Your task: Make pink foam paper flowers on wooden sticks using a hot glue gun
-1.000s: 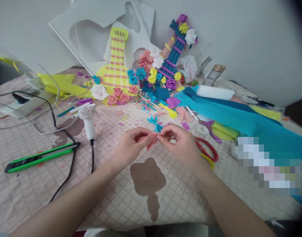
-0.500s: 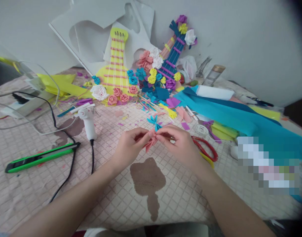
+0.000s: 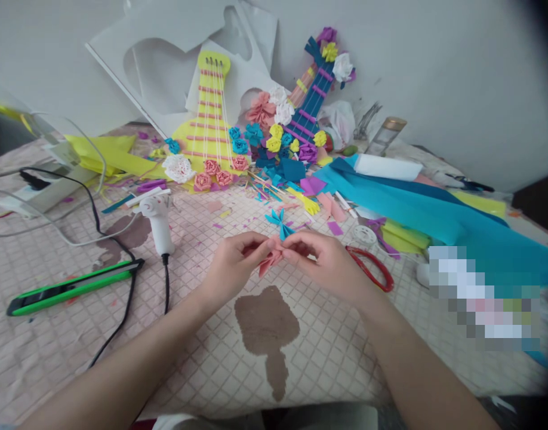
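Observation:
Between the fingertips of both hands is a pink crepe paper flower (image 3: 270, 261), its folded petals hanging below the fingers. My left hand (image 3: 242, 257) pinches it from the left. From the right, my right hand (image 3: 316, 254) pinches the same flower, thumb and forefinger closed on it. Just beyond the fingertips sits a blue paper flower (image 3: 280, 224) with spread petals; whether it touches the pink one I cannot tell. Red-handled scissors (image 3: 375, 269) lie beside my right hand, partly hidden by it. Left of my left hand stands a white glue gun (image 3: 160, 224) with a black cord.
A green box cutter (image 3: 72, 289) lies at the left. Behind are a yellow paper guitar (image 3: 214, 128) and a blue one (image 3: 316, 98), both with paper flowers. Blue crepe paper (image 3: 390, 197) spreads at the right, near a tape roll (image 3: 365, 235). Paper scraps litter the middle.
The pink flower has shifted and turned slightly in my fingers, both hands still pinching it. The whole view has moved a little; the other things lie as before.

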Demonstrator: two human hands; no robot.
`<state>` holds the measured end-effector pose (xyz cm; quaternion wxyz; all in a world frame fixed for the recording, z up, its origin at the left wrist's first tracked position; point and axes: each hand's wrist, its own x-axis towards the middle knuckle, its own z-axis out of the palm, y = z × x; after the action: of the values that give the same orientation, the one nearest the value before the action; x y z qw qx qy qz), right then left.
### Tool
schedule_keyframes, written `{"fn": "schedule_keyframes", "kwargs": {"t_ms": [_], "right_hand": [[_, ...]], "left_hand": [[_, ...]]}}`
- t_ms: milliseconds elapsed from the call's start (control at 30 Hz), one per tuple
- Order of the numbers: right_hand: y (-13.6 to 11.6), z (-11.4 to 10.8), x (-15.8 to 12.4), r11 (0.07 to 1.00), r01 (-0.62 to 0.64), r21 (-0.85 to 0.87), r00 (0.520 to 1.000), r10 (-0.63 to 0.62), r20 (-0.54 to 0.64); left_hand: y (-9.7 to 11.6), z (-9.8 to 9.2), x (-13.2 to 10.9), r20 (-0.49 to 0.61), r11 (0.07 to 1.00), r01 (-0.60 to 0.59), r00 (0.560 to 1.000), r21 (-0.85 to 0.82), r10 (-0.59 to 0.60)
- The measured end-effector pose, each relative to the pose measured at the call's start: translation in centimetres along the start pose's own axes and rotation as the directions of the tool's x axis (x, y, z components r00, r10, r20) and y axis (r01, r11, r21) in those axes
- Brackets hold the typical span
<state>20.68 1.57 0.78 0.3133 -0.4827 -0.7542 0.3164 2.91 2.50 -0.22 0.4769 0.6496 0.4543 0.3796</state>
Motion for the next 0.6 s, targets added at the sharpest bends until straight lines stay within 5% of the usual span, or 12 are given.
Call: {"fn": "schedule_keyframes", "kwargs": {"t_ms": [600], "right_hand": [[-0.43,0.28,-0.06,0.997,-0.063,0.034,0.998,0.064,-0.018]], "left_hand": [[-0.27,0.08,-0.1,0.044,0.999,0.009,0.999,-0.053,-0.007]]}}
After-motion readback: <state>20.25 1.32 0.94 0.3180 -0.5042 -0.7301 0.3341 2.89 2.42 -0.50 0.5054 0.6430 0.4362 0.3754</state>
